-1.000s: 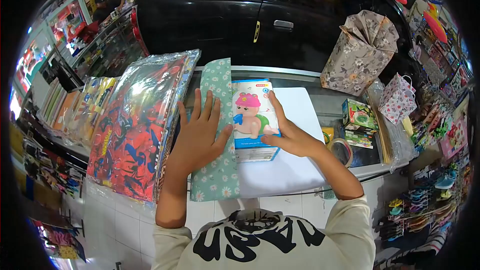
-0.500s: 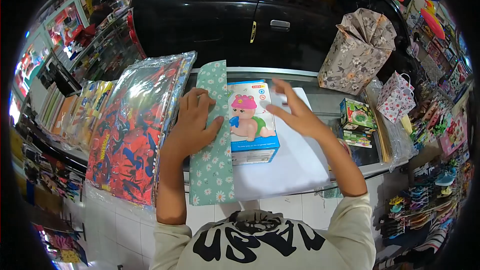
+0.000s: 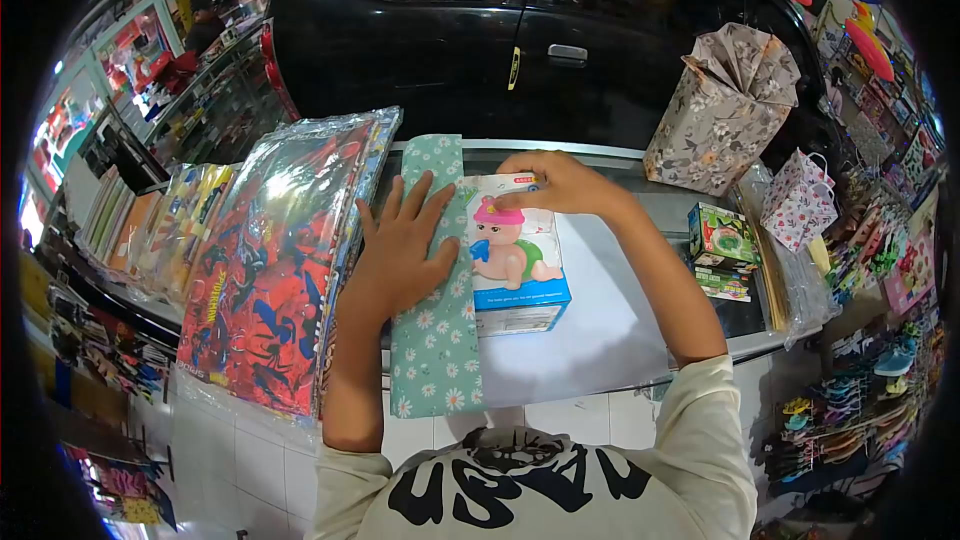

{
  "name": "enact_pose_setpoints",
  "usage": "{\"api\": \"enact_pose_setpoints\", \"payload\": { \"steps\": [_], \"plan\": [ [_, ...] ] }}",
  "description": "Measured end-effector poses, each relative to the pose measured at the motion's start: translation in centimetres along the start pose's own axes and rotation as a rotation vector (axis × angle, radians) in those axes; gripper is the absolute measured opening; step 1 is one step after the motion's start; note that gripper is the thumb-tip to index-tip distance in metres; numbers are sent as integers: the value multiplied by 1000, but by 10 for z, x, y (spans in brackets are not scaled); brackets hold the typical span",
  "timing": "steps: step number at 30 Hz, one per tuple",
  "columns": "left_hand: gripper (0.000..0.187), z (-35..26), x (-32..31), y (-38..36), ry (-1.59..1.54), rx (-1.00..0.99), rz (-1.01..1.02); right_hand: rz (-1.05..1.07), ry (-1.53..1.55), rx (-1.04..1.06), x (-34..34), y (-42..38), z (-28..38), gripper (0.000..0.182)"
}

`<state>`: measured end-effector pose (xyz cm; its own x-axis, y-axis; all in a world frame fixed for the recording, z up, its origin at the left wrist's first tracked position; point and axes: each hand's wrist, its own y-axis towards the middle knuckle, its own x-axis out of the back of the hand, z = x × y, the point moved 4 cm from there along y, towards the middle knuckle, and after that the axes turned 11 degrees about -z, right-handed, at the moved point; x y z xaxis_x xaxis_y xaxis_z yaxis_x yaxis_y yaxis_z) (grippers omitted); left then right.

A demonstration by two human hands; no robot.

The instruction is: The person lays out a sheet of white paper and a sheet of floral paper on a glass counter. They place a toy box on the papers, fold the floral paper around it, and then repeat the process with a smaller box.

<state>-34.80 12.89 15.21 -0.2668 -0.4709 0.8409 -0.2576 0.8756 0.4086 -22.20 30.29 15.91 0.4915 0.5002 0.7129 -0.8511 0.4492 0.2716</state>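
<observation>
A blue and white toy box (image 3: 515, 258) with a baby doll picture lies on the white underside of a sheet of wrapping paper (image 3: 590, 325). The sheet's left edge is folded up, showing its green daisy print (image 3: 435, 340). My left hand (image 3: 400, 250) lies flat with spread fingers on that green flap, pressing it against the box's left side. My right hand (image 3: 555, 183) reaches across and grips the far top edge of the box.
A stack of plastic-wrapped Spiderman gift paper (image 3: 265, 260) lies to the left. A grey floral gift bag (image 3: 725, 110), a small patterned bag (image 3: 795, 198) and small green boxes (image 3: 722, 235) stand at the right. A black car (image 3: 520, 30) is parked beyond the glass counter (image 3: 745, 345).
My right hand lifted off the box's right side, swung through the air and came down on its far top edge. My left hand stayed on the green flap, its fingers now spread flat.
</observation>
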Motion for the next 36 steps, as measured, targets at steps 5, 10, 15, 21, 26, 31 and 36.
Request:
{"api": "enact_pose_setpoints", "payload": {
  "steps": [5,10,15,21,26,31,36],
  "plan": [
    [63,-2,0,5,141,-55,-11,-36,-17,46,0,-2,1,39],
    [64,3,-6,5,116,-61,6,-319,-31,72,10,-30,3,52],
    [63,1,-6,4,153,-61,16,-403,-284,-315,43,-105,-21,53],
    [63,2,-7,5,119,-61,5,-224,-783,-614,24,-161,-61,60],
    [63,2,-7,6,129,-57,9,-364,-561,-549,27,-164,-69,61],
    [62,4,-8,5,148,-41,26,-447,12,-575,49,-161,-89,64],
    [63,2,-7,6,166,-37,48,-380,367,-490,63,-127,-31,55]
  ]
}}
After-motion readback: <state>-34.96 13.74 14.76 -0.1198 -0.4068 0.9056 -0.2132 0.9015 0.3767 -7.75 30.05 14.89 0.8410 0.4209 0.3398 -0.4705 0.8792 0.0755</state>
